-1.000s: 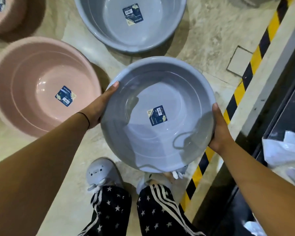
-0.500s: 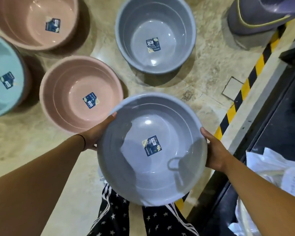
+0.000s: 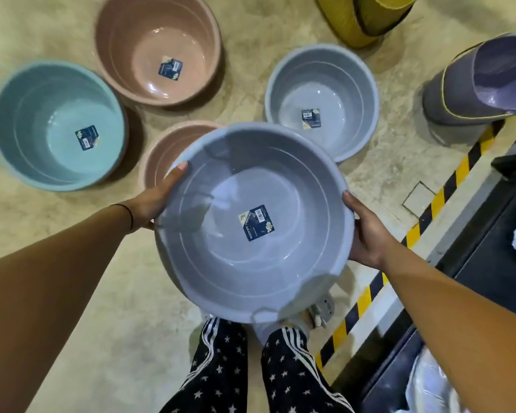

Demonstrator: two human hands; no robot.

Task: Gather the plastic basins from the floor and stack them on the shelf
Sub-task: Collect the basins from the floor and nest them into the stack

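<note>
A round grey-blue plastic basin [image 3: 251, 225] is held in mid-air above the floor, open side up, seen from directly overhead. A dark blue product label [image 3: 256, 222] is stuck to the middle of its inner base.

The left hand [image 3: 155, 201] grips the basin's left rim: the thumb lies along the top edge, while the fingers are curled out of sight under the wall. The right hand [image 3: 367, 234] clasps the opposite rim the same way, thumb on top and fingers wrapped beneath. Both bare forearms reach forward from the lower corners, and a thin dark band [image 3: 127, 213] circles the left wrist.

Below the basin are the person's legs in black star-print trousers [image 3: 245, 371] with white side stripes.

On the beige stone floor [image 3: 108, 293] further away sit four more basins, all upright with labels inside: a pink plastic basin [image 3: 170, 150] partly hidden behind the held one, a teal plastic basin [image 3: 57, 123] at the left, a larger pink basin [image 3: 158, 46] at the top, and a second grey-blue basin [image 3: 322, 99] at the upper right. A purple plastic container [image 3: 477, 84] stands at the far right. A yellow and black striped line [image 3: 423, 222] runs diagonally beside a dark shelf [image 3: 474, 263] edge on the right.
</note>
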